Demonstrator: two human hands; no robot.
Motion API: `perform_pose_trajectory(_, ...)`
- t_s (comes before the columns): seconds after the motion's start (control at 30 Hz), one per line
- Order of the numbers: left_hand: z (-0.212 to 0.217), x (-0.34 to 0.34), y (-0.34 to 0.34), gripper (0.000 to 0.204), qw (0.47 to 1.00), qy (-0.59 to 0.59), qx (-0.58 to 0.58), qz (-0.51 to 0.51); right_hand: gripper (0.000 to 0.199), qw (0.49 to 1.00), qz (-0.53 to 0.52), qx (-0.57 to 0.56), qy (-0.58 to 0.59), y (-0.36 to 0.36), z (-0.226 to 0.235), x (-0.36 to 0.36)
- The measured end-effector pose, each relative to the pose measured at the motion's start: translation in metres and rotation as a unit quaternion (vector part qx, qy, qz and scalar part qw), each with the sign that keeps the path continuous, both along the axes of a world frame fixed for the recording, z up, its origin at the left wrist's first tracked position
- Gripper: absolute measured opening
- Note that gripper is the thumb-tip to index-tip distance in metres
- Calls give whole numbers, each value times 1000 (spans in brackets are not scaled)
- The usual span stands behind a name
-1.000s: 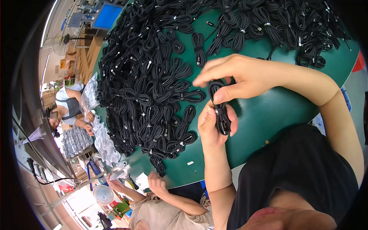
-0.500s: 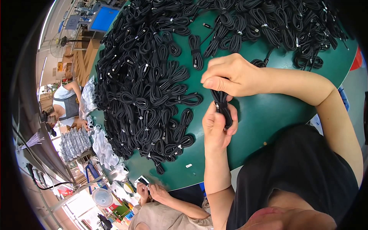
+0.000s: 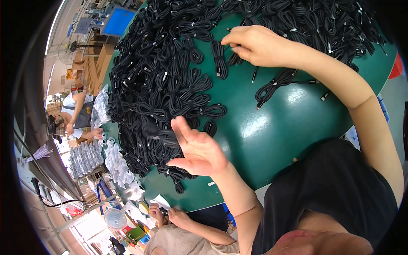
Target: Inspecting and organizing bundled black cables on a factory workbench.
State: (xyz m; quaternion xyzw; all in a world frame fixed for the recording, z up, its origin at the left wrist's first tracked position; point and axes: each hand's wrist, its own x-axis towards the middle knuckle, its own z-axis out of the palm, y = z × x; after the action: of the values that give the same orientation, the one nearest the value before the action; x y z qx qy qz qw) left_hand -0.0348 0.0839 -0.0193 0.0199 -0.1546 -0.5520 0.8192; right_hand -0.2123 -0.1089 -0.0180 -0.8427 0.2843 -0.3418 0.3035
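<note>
My left hand (image 3: 197, 153) is open, palm up and fingers spread, over the near edge of the big pile of black coiled cables (image 3: 148, 91). A blurred coiled cable (image 3: 158, 131) lies just beyond its fingertips, apart from the hand. At the far side of the green table, my right hand (image 3: 259, 46) has its fingers curled down onto a black coiled cable (image 3: 235, 58), which it partly hides. Left of these fingers lies a single strapped coil (image 3: 219, 59). A looser coil (image 3: 274, 88) rests below my right wrist, its plug ends showing.
A second heap of black cables (image 3: 314, 25) covers the table's far right. Near the lower left, a co-worker's hands (image 3: 172, 214) hold a small dark thing. Another person (image 3: 78, 108) stands by clear plastic bags (image 3: 100, 106). The green table (image 3: 255, 157) has a curved edge.
The coiled cable has left my hands; a blurred one shows over the left pile. My left hand has moved left and opened. My right hand has moved away to the far cables.
</note>
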Motion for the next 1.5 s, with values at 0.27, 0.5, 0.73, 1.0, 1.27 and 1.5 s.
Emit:
perform_pose_trajectory(0.27, -22, -19, -2, 46, 924, -331, 192, 14, 46, 982, 114, -149, 35, 3, -11, 15)
perform_pose_trajectory(0.5, -17, -42, -6, 45, 893, -396, 213, -19, 42, 895, 219, 381, -73, 51, 51, 22)
perform_pose_trajectory(0.73, -15, -43, -3, 32, 885, -391, 251, -29, 41, 933, 207, 293, -33, 54, 46, 20)
perform_pose_trajectory(1.0, -15, -45, 1, 31, 723, -596, 337, 89, 33, 980, 188, -3, 67, 49, 37, 16)
perform_pose_trajectory(1.27, -13, -47, -2, 30, 739, -588, 326, 49, 14, 951, 83, -275, 114, 49, 12, 19)
perform_pose_trajectory(1.5, -14, -35, -4, 45, 926, -279, 226, -115, 23, 879, 103, 458, -79, 47, 19, 37)
